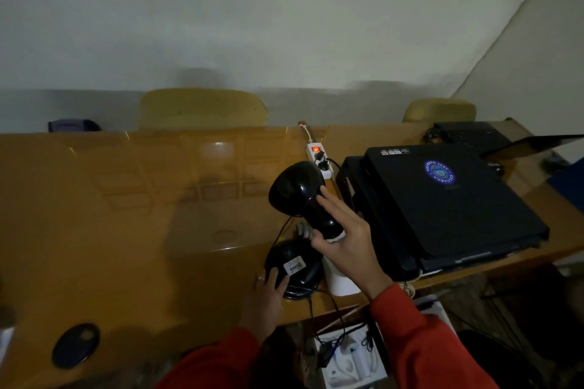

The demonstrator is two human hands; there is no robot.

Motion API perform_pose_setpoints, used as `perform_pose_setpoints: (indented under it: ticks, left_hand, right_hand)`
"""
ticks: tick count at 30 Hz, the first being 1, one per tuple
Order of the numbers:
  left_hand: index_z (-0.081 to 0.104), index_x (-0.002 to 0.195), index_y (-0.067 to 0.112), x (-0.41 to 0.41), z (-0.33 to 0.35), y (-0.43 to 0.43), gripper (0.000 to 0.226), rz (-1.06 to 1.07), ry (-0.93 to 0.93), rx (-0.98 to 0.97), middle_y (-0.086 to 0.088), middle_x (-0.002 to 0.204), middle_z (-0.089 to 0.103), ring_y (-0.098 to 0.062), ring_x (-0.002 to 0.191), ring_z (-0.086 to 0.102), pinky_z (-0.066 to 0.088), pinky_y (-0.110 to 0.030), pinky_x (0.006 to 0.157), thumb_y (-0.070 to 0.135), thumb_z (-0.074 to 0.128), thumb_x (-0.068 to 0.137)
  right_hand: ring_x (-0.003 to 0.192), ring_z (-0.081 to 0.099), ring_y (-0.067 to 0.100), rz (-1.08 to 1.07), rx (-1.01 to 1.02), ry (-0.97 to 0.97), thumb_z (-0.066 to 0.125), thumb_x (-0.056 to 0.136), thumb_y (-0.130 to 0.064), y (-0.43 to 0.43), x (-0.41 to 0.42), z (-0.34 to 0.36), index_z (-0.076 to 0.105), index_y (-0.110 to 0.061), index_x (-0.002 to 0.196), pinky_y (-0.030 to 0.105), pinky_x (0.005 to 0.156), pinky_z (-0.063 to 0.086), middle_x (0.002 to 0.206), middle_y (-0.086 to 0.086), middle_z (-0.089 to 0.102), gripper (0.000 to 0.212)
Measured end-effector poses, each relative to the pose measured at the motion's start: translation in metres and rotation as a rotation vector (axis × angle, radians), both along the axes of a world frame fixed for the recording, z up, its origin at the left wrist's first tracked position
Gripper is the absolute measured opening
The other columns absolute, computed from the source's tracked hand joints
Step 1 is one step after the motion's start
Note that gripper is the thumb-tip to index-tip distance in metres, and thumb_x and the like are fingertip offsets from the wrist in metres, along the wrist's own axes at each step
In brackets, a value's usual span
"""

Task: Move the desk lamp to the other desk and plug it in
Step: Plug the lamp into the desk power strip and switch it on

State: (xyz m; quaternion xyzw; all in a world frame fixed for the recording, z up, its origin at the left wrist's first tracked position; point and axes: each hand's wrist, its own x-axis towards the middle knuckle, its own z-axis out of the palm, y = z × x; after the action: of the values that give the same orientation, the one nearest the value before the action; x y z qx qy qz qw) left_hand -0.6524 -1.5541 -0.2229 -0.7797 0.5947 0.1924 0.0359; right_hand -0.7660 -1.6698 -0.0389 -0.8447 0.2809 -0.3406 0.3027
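Glossy black desk lamp (300,199), both hands on it

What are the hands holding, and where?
Both hold the black desk lamp. The right hand wraps the narrow neck end of its shade; the left hand rests on its round base.

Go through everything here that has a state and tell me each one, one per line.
Desk lamp: unlit, held at head and base.
Power strip: switch glowing red, one plug in.
Laptop: lid closed.
Right hand: gripping the lamp's neck.
Left hand: on the lamp's base.
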Motion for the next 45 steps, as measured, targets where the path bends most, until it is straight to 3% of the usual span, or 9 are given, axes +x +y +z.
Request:
perform_pose_setpoints:
  ticks: [3, 6, 12, 16, 24, 33, 36, 40, 45]
  left_hand:
    - [0.007, 0.149, 0.025, 0.000, 0.004, 0.004, 0.077, -0.020, 0.059, -0.046, -0.003, 0.161, -0.010, -0.036, 0.146, 0.003, 0.023, -0.051, 0.116, 0.006, 0.052, 0.089]
    - [0.006, 0.149, 0.026, 0.001, 0.012, 0.007, 0.080, 0.000, 0.168, -0.048, 0.000, 0.161, -0.012, -0.032, 0.147, 0.002, 0.024, -0.049, 0.118, 0.002, 0.053, 0.089]
    - [0.007, 0.150, 0.024, -0.004, 0.025, 0.008, 0.070, 0.028, 0.153, -0.051, -0.002, 0.161, -0.010, -0.030, 0.148, 0.002, 0.025, -0.044, 0.119, 0.009, 0.045, 0.093]
    - [0.005, 0.150, 0.025, -0.007, 0.030, 0.003, 0.067, 0.056, 0.156, 0.004, 0.000, 0.161, -0.012, -0.030, 0.148, 0.003, 0.029, -0.043, 0.117, 0.012, 0.043, 0.095]
    - [0.008, 0.149, 0.025, -0.010, 0.032, 0.002, 0.072, 0.109, 0.178, 0.034, 0.001, 0.161, -0.009, -0.035, 0.144, 0.015, 0.032, -0.046, 0.114, 0.014, 0.049, 0.092]
    - [0.032, 0.141, 0.020, -0.007, 0.042, -0.014, 0.048, 0.131, 0.127, -0.026, -0.007, 0.154, 0.024, -0.031, 0.142, 0.022, 0.027, -0.044, 0.117, 0.015, 0.041, 0.094]
    - [0.035, 0.139, 0.018, -0.005, 0.041, -0.015, 0.045, 0.106, 0.119, -0.041, -0.007, 0.151, 0.029, -0.028, 0.141, 0.025, 0.030, -0.042, 0.116, 0.016, 0.040, 0.095]
    - [0.033, 0.140, 0.017, -0.007, 0.040, -0.013, 0.048, 0.108, 0.137, -0.030, -0.009, 0.154, 0.023, -0.031, 0.143, 0.021, 0.030, -0.041, 0.116, 0.014, 0.044, 0.093]
    - [0.032, 0.139, 0.018, -0.007, 0.037, -0.017, 0.047, 0.134, 0.099, -0.070, -0.007, 0.153, 0.026, -0.032, 0.136, 0.030, 0.037, -0.040, 0.110, 0.015, 0.041, 0.093]
  right_hand:
    - [0.132, 0.046, 0.004, -0.013, -0.034, -0.043, 0.073, 0.073, -0.003, 0.003, -0.007, -0.003, 0.054, -0.009, 0.131, 0.017, 0.106, 0.040, 0.143, 0.005, 0.049, 0.060]
    - [0.132, 0.048, 0.011, -0.006, -0.039, -0.082, 0.072, 0.074, -0.003, 0.007, -0.012, -0.005, 0.055, -0.009, 0.130, 0.020, 0.105, 0.043, 0.143, 0.005, 0.050, 0.059]
    - [0.133, 0.048, 0.017, 0.034, -0.047, -0.089, 0.074, 0.074, -0.004, 0.012, -0.021, -0.007, 0.055, -0.009, 0.130, 0.038, 0.105, 0.048, 0.144, 0.006, 0.050, 0.059]
    - [0.133, 0.049, 0.017, 0.041, -0.047, -0.103, 0.079, 0.072, -0.003, 0.013, -0.025, -0.007, 0.055, -0.011, 0.130, 0.042, 0.104, 0.048, 0.143, 0.008, 0.050, 0.063]
    - [0.133, 0.048, 0.015, 0.055, -0.025, -0.105, 0.083, 0.067, -0.001, 0.012, -0.035, -0.007, 0.055, -0.016, 0.129, 0.027, 0.107, 0.044, 0.143, 0.007, 0.050, 0.069]
    - [0.126, 0.044, -0.005, 0.095, 0.042, 0.021, 0.073, 0.071, -0.001, 0.003, -0.020, 0.006, 0.055, -0.011, 0.129, 0.011, 0.099, 0.040, 0.146, 0.004, 0.046, 0.062]
    - [0.124, 0.046, 0.004, 0.091, 0.053, 0.078, 0.074, 0.071, -0.002, -0.001, -0.012, 0.010, 0.056, -0.010, 0.130, 0.014, 0.096, 0.041, 0.146, -0.001, 0.044, 0.062]
    - [0.125, 0.047, 0.005, 0.104, 0.032, 0.111, 0.075, 0.071, -0.003, -0.004, -0.011, 0.013, 0.056, -0.009, 0.130, 0.004, 0.095, 0.036, 0.146, 0.003, 0.046, 0.062]
    - [0.130, 0.043, 0.003, 0.129, 0.018, 0.115, 0.073, 0.076, -0.006, -0.001, -0.018, 0.013, 0.052, -0.014, 0.132, 0.020, 0.103, 0.040, 0.150, 0.002, 0.041, 0.061]
